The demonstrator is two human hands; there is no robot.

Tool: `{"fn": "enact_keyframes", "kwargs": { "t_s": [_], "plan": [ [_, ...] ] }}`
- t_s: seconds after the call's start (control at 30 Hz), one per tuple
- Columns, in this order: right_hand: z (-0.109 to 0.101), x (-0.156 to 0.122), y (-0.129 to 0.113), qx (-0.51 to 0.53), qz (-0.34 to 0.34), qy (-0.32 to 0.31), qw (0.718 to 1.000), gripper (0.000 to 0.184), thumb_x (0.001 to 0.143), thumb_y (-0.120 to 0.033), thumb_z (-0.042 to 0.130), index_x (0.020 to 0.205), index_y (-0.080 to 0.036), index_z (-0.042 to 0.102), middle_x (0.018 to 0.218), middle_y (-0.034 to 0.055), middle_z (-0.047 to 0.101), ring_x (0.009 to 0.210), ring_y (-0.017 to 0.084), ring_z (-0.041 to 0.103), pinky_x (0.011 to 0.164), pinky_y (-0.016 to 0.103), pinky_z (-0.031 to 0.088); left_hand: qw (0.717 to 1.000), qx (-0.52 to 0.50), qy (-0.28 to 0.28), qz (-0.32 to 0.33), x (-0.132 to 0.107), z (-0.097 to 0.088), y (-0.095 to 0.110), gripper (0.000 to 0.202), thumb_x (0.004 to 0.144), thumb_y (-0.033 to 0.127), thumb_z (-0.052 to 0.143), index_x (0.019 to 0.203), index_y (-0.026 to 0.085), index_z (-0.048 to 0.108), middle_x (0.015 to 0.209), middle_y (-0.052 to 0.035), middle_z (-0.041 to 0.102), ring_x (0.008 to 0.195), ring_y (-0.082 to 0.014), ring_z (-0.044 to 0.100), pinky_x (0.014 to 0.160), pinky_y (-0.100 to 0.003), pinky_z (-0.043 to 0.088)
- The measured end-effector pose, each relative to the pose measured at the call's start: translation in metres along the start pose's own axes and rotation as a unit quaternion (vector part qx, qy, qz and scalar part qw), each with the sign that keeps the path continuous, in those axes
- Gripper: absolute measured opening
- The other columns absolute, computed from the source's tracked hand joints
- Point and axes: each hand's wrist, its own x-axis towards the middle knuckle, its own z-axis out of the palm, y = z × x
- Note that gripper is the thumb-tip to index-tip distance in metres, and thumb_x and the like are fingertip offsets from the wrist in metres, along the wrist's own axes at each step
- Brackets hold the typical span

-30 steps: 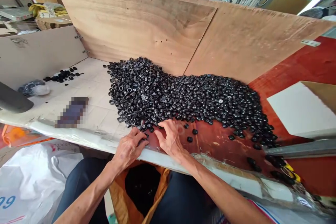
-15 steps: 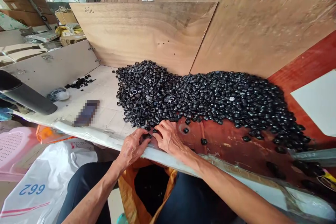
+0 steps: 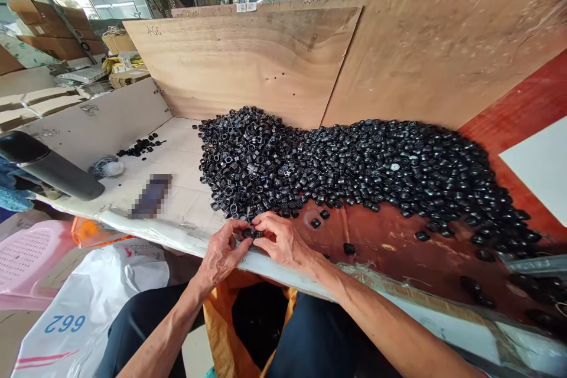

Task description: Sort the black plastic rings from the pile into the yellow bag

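Near the table's front edge my two hands meet over small black plastic parts [image 3: 252,233]. My left hand [image 3: 224,251] is closed, thumb and fingers pinching one black part. Facing it, my right hand [image 3: 281,240] pinches another black part between thumb and fingertips, and the two parts touch or nearly touch. Fingers cover much of both, so I cannot tell whether they are joined. Just beyond lies a heap of black ring-shaped parts [image 3: 241,156], which runs on to the right into a heap of rounder black parts [image 3: 381,159].
An orange sack [image 3: 217,325] hangs open between my knees, dark inside. A grey bottle [image 3: 66,171] and a pixelated phone-like object [image 3: 151,196] lie on the left of the table. A wooden board [image 3: 248,65] walls the back. A pink stool [image 3: 35,254] stands at left.
My right hand has come closer to my left, bringing its black part against or beside the other one. The view has shifted slightly. One more loose part lies on the red surface.
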Motion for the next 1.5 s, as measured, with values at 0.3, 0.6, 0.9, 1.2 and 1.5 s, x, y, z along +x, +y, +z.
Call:
{"fn": "enact_keyframes", "kwargs": {
  "t_s": [0.3, 0.6, 0.9, 1.2, 1.5],
  "plan": [
    [-0.003, 0.001, 0.006, 0.019, 0.091, -0.006, 0.996, 0.009, 0.088, -0.019, 0.075, 0.096, -0.023, 0.076, 0.086, 0.0004, 0.074, 0.073, 0.017, 0.068, 0.066, 0.027, 0.053, 0.978, -0.191, -0.055, -0.062, 0.005, -0.003, 0.012, 0.028, 0.091, 0.035, 0.073, 0.114, 0.022, 0.064, 0.105, -0.0029, 0.075, 0.082, -0.0154, 0.071, 0.075, -0.028, 0.055],
    [-0.007, 0.002, 0.001, 0.032, 0.020, -0.001, 0.999, 0.020, 0.093, -0.015, 0.066, 0.108, -0.024, 0.077, 0.104, 0.0037, 0.075, 0.089, 0.018, 0.072, 0.082, 0.029, 0.058, 0.962, -0.264, 0.019, -0.061, 0.003, 0.008, -0.001, 0.026, 0.084, 0.038, 0.083, 0.101, 0.020, 0.075, 0.111, -0.0062, 0.074, 0.096, -0.0193, 0.070, 0.087, -0.031, 0.059],
    [-0.011, 0.005, -0.006, 0.023, 0.019, -0.001, 1.000, 0.010, 0.096, -0.023, 0.067, 0.098, -0.024, 0.077, 0.102, 0.0052, 0.076, 0.091, 0.019, 0.072, 0.083, 0.031, 0.059, 0.968, -0.246, 0.001, -0.052, 0.003, 0.007, 0.001, 0.025, 0.085, 0.037, 0.081, 0.104, 0.021, 0.076, 0.112, -0.0065, 0.073, 0.089, -0.0178, 0.072, 0.083, -0.032, 0.063],
    [-0.003, -0.001, 0.003, 0.039, 0.096, 0.020, 0.994, 0.015, 0.093, -0.031, 0.071, 0.106, -0.025, 0.070, 0.094, 0.0011, 0.078, 0.079, 0.018, 0.073, 0.073, 0.029, 0.058, 0.980, -0.197, -0.012, -0.023, 0.004, 0.003, 0.009, 0.020, 0.091, 0.034, 0.078, 0.107, 0.022, 0.077, 0.107, -0.0058, 0.076, 0.095, -0.0191, 0.072, 0.085, -0.031, 0.060],
    [-0.005, 0.002, 0.000, -0.003, 0.028, 0.017, 0.999, 0.009, 0.098, -0.024, 0.066, 0.093, -0.023, 0.074, 0.090, 0.0034, 0.074, 0.080, 0.019, 0.070, 0.077, 0.029, 0.055, 0.981, -0.191, 0.001, -0.025, 0.005, 0.005, 0.010, 0.016, 0.090, 0.032, 0.078, 0.103, 0.023, 0.076, 0.103, -0.0040, 0.075, 0.093, -0.0186, 0.071, 0.085, -0.030, 0.060]
  ]
}}
